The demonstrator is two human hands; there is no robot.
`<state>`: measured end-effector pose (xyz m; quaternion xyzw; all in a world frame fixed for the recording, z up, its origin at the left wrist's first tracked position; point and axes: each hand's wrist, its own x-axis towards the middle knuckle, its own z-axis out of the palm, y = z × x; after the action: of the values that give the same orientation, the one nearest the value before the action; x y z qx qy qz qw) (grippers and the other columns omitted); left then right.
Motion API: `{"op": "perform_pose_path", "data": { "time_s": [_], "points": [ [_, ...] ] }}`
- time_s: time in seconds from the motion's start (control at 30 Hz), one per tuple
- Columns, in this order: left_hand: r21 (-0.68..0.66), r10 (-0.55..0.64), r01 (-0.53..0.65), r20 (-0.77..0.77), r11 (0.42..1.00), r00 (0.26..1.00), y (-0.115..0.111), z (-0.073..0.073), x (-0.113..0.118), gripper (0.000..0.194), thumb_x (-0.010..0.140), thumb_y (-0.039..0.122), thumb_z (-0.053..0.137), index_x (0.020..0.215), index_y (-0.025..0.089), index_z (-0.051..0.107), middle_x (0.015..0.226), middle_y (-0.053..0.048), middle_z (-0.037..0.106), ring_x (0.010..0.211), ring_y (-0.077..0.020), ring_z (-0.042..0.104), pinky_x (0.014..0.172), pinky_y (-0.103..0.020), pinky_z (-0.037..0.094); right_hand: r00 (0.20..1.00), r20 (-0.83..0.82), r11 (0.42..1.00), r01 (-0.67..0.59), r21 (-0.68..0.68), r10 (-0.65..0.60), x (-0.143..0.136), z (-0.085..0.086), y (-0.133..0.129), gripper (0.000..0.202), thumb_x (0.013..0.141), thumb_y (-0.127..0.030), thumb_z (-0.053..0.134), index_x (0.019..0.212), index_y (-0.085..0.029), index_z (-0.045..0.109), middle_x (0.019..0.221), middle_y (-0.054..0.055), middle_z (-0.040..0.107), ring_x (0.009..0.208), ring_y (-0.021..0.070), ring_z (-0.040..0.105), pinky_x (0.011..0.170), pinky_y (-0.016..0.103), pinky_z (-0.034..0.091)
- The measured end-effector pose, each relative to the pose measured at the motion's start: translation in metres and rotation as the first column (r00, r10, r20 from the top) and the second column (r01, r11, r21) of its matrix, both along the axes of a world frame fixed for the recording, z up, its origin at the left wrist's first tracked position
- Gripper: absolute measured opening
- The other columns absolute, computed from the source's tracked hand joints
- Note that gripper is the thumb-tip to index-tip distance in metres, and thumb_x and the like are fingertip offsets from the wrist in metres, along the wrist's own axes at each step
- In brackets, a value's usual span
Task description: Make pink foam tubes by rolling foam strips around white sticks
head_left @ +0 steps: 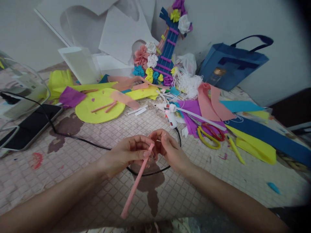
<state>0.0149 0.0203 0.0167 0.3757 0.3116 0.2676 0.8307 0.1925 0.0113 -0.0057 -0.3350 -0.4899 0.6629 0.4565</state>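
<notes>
A thin pink rolled stick (134,187) slants down toward the front edge of the table. Near its upper end, my left hand (127,152) pinches it between thumb and fingers. My right hand (171,150) is close beside that upper end, its fingers curled and pressed together; what they hold, if anything, is too small to make out. Behind the hands lies a white glue gun (170,115) with a long glue stick in its back. Two more pink sticks (103,107) rest on a yellow round piece (97,116).
Scissors (210,136), a yellow pen (236,150) and coloured strips lie at the right. A blue bag (233,64) and a decorated blue guitar shape (167,51) stand behind. A phone (32,126) is at the left; a black cable (80,138) runs under the hands.
</notes>
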Motion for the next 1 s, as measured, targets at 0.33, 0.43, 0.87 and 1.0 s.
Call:
{"op": "perform_pose_path", "data": {
  "time_s": [0.33, 0.43, 0.87, 1.0],
  "points": [
    [-0.141, 0.065, -0.056, 0.060, 0.988, 0.996, 0.005, -0.002, -0.004, 0.033, 0.077, 0.013, 0.068, 0.108, 0.019, 0.060, 0.084, -0.001, 0.063, 0.072, -0.0101, 0.064, 0.068, -0.024, 0.055, 0.965, 0.183, 0.981, 0.175, 0.085, -0.188, 0.010, 0.004, 0.007, 0.022, 0.085, -0.037, 0.059, 0.074, -0.019, 0.051, 0.056, -0.007, 0.048, 0.047, 0.0069, 0.046, 0.047, 0.021, 0.040],
    [-0.165, 0.072, -0.058, 0.078, 0.985, 0.994, 0.007, -0.004, -0.005, 0.031, 0.078, 0.011, 0.066, 0.108, 0.017, 0.059, 0.087, -0.003, 0.065, 0.073, -0.0102, 0.064, 0.071, -0.025, 0.055, 0.960, 0.208, 0.977, 0.160, 0.142, -0.187, 0.011, 0.008, 0.005, 0.026, 0.088, -0.038, 0.053, 0.072, -0.020, 0.046, 0.054, -0.007, 0.046, 0.045, 0.0066, 0.043, 0.046, 0.021, 0.037],
    [-0.172, 0.160, -0.153, 0.027, 0.973, 0.987, 0.010, -0.001, -0.006, 0.028, 0.077, 0.007, 0.066, 0.104, 0.015, 0.062, 0.083, 0.000, 0.062, 0.068, -0.0095, 0.064, 0.068, -0.025, 0.058, 0.943, 0.282, 0.983, 0.156, 0.094, -0.177, 0.012, 0.007, 0.006, 0.035, 0.088, -0.045, 0.050, 0.065, -0.019, 0.045, 0.050, -0.007, 0.043, 0.040, 0.0059, 0.041, 0.039, 0.019, 0.034],
    [-0.149, 0.199, -0.191, 0.040, 0.970, 0.979, 0.012, -0.002, -0.006, 0.026, 0.077, 0.008, 0.066, 0.102, 0.016, 0.063, 0.082, 0.000, 0.064, 0.067, -0.0091, 0.064, 0.067, -0.022, 0.056, 0.964, 0.257, 0.996, 0.047, 0.081, -0.066, 0.008, 0.009, 0.004, 0.024, 0.086, -0.042, 0.054, 0.080, -0.019, 0.051, 0.062, -0.005, 0.051, 0.047, 0.0065, 0.047, 0.044, 0.020, 0.040]
  ]
}}
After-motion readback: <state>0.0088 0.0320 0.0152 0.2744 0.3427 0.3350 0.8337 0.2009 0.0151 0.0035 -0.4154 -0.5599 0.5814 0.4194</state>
